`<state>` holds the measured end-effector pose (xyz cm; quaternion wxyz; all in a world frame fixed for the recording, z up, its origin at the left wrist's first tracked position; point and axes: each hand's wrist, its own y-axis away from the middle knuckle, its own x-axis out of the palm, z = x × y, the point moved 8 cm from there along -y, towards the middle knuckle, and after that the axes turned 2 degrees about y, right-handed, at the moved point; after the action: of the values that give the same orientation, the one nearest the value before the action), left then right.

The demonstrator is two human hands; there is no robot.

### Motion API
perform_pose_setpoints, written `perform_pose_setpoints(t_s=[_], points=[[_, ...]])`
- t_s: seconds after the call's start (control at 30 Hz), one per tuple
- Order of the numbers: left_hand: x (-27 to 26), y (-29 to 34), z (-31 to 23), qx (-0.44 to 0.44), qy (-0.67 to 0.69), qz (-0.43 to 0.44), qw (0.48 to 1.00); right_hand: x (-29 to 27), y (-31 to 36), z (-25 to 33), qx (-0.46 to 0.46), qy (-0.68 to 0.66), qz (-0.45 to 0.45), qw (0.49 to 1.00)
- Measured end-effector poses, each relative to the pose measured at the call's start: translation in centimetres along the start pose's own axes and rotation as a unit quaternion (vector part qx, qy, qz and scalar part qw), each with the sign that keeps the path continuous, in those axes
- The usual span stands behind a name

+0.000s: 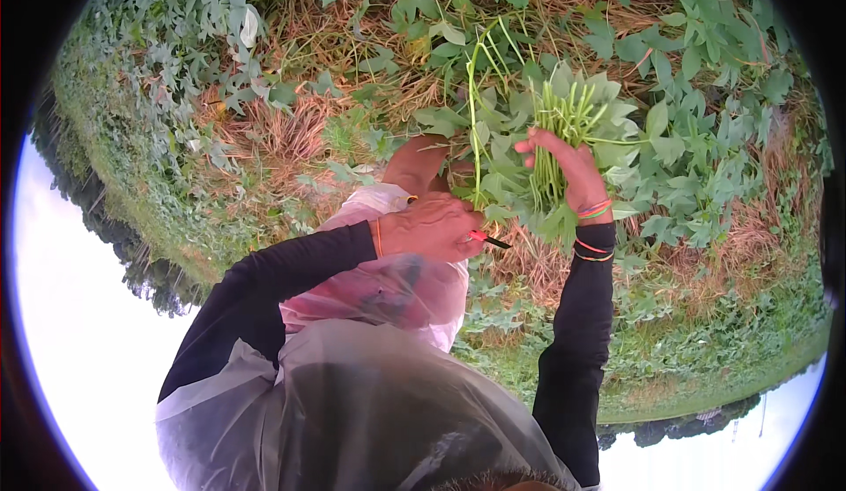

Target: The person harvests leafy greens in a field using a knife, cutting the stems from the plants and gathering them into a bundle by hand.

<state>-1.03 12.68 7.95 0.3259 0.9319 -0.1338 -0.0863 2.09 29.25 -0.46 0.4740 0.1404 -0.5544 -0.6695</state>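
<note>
My right hand (577, 174) is wrapped around a bunch of leafy green stems (564, 107). The cut-looking stem ends fan upward, and leaves spread out around and below the bunch. To its left, my left hand (430, 226) is closed on a small red and black tool (480, 237) whose dark tip points to the right; its exact kind is unclear. A long pale-green vine stem (475, 94) runs down to the fingers of my left hand. Whether those fingers pinch it, I cannot tell. Coloured bands circle my right wrist.
Low leafy vines (687, 130) spread over the ground on all sides. Dry brown straw (291, 125) lies between the plants. A bent knee (414, 167) is beside my left hand, and clear plastic sheeting (379, 385) covers my body. Trees line the far edge of the field.
</note>
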Motion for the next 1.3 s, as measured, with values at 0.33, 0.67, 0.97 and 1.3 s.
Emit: perform_pose_setpoints(t_s=[0.33,0.67,0.97,1.3], points=[[8.5,0.0,2.6,0.027,-0.150,-0.027,0.988,5.1,-6.6,-11.8,0.135,-0.253,0.127,0.950],[6.6,4.0,3.2,0.028,0.046,-0.014,0.998,1.2,-5.2,-16.5,0.061,-0.341,0.069,0.936],[-3.5,-3.2,-0.2,0.140,0.005,-0.269,0.953,1.8,-3.2,-16.4,0.030,-0.364,0.116,0.924],[-5.1,0.4,20.3,-0.179,-0.132,-0.309,0.924,1.9,1.1,-18.2,0.002,-0.113,0.031,0.993]])
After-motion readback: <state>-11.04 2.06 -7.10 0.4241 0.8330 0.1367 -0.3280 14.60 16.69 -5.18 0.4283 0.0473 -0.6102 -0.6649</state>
